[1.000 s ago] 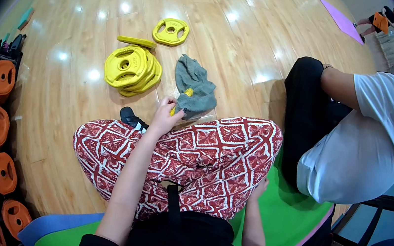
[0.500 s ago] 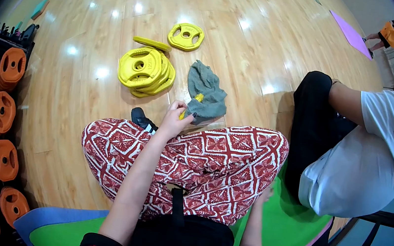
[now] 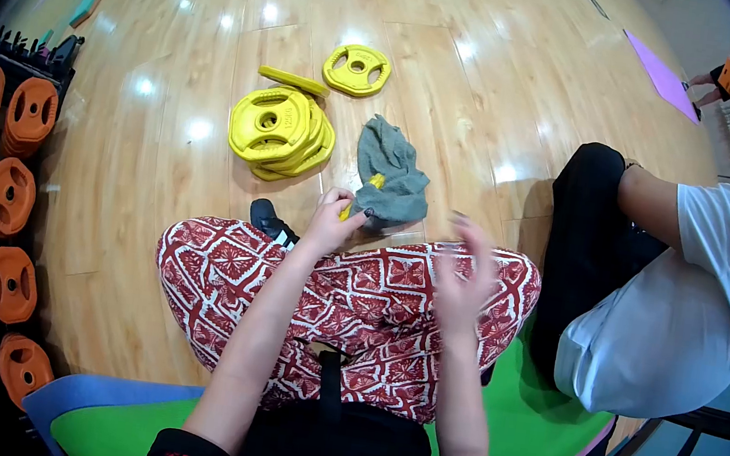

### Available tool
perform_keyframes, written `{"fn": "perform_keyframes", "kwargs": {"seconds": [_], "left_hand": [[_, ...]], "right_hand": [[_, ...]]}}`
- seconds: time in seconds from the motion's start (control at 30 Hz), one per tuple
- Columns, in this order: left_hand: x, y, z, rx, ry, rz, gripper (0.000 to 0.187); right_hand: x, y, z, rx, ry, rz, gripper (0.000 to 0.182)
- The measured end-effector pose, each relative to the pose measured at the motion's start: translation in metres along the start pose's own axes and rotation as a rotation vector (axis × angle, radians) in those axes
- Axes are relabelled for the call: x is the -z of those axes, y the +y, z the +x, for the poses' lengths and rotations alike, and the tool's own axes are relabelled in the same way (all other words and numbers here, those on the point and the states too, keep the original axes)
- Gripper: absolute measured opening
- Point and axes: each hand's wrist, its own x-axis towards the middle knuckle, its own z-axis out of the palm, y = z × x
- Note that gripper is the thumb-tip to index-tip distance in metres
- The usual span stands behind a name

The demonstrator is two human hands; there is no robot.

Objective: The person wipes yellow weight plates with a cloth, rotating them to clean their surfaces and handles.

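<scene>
Two hands are now being shown where one was a second ago: the right hand (image 3: 466,276), blurred and spread, is being lifted from beside the hip over the patterned trousers (image 3: 373,307). A small yellow object (image 3: 360,198) is being pinched by the left hand (image 3: 330,221) against the grey cloth (image 3: 390,176) on the wooden floor (image 3: 160,173), near the yellow weight plates (image 3: 281,129); a two-handed grip on the cloth is probably being prepared

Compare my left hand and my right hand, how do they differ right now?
The left hand is reaching down to the floor, fingers pinched on the edge of the grey cloth, while the right hand is raised in the air above the patterned trousers, holding nothing. The left hand looks sharp; the right hand is blurred with its fingers spread open. Both are bare.
</scene>
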Motion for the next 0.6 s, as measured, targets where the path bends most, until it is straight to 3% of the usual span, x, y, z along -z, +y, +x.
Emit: {"fn": "perform_keyframes", "kwargs": {"seconds": [0.03, 0.1, 0.17, 0.2, 0.23, 0.3, 0.33, 0.37, 0.43, 0.5, 0.57, 0.6], "left_hand": [[0.000, 0.001, 0.001, -0.011, -0.007, 0.022, 0.035], [-0.001, -0.001, 0.002, -0.027, -0.005, 0.045, 0.033], [-0.003, -0.013, 0.002, 0.005, 0.020, -0.212, 0.030], [-0.004, -0.005, 0.001, 0.055, 0.099, -0.229, 0.030], [-0.005, -0.008, 0.000, 0.059, 0.109, -0.228, 0.030], [-0.008, -0.019, 0.002, 0.162, 0.050, -0.548, 0.028], [-0.010, -0.024, 0.003, 0.065, 0.085, -0.514, 0.028], [-0.012, -0.029, 0.001, 0.070, 0.093, -0.514, 0.028], [-0.008, -0.017, 0.000, 0.172, -0.017, -0.591, 0.029], [-0.011, -0.019, 0.002, 0.179, 0.003, -0.559, 0.026], [-0.019, -0.030, 0.005, -0.015, 0.177, -0.361, 0.022], [-0.014, -0.022, 0.004, 0.037, 0.143, -0.332, 0.020]], "right_hand": [[-0.026, 0.003, 0.009, 0.072, -0.139, -0.034, 0.032], [-0.078, 0.033, 0.010, 0.129, -0.169, -0.119, 0.032], [-0.104, 0.051, 0.009, -0.003, -0.354, -0.220, 0.032], [-0.112, 0.060, 0.008, 0.017, -0.378, -0.261, 0.023], [-0.116, 0.066, 0.009, 0.024, -0.386, -0.258, 0.023], [-0.121, 0.076, 0.016, 0.120, -0.414, -0.402, 0.015], [-0.124, 0.076, 0.021, 0.048, -0.348, -0.315, 0.012], [-0.129, 0.082, 0.026, -0.079, -0.318, -0.331, 0.014], [-0.127, 0.082, 0.042, -0.124, -0.223, -0.245, 0.017], [-0.125, 0.063, 0.038, 0.232, -0.212, -0.190, 0.016], [-0.124, 0.053, 0.031, 0.402, -0.272, -0.186, 0.017], [-0.126, 0.057, 0.032, 0.306, -0.328, -0.193, 0.019]]}}
